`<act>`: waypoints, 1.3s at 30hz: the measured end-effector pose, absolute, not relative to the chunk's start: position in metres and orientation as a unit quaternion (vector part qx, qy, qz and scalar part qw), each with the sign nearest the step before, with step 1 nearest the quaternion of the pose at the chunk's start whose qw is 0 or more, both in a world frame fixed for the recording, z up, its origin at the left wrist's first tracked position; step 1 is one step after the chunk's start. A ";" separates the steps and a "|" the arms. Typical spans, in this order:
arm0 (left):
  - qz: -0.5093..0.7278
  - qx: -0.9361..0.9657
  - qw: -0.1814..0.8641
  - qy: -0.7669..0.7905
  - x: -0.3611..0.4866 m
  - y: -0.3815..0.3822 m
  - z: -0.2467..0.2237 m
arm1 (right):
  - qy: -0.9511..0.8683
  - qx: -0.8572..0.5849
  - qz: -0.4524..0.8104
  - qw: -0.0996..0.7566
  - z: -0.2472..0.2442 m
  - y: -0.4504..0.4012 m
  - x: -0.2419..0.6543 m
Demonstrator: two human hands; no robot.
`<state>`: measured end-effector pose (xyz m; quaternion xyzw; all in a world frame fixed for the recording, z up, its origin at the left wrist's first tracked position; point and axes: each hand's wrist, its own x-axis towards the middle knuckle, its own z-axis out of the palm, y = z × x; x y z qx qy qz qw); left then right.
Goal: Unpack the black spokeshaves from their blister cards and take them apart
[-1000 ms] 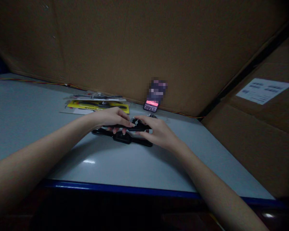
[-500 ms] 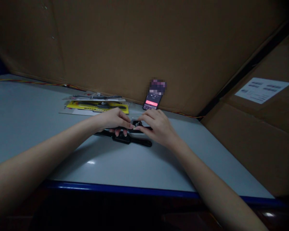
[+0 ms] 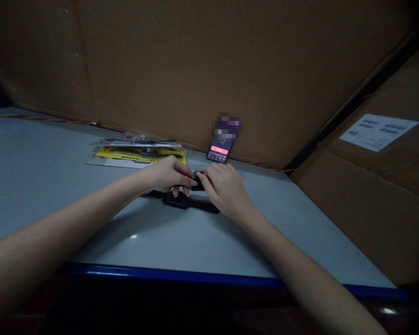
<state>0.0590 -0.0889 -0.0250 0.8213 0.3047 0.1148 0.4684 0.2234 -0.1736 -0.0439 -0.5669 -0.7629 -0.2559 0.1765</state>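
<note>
A yellow-carded blister pack [image 3: 139, 154] is laid on the pale grey tabletop [image 3: 91, 204], behind the left hand [image 3: 169, 174]. The left fingers [image 3: 181, 176] are curled almost closed, their tips pressed against a small black plastic piece [image 3: 199, 181], with two fingertips showing beneath it. The same piece is held from the other side by the right hand [image 3: 225, 188], its fingers bent closely over it. Just below lies a black strap [image 3: 176, 201] with a squared central block. Further right, a phone [image 3: 218, 152] is propped against a corrugated cardboard wall [image 3: 282, 93].
</note>
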 end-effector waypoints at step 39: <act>0.152 0.856 0.344 0.356 0.050 -0.074 -0.017 | -0.732 -0.565 -0.065 0.375 -0.050 -0.145 0.317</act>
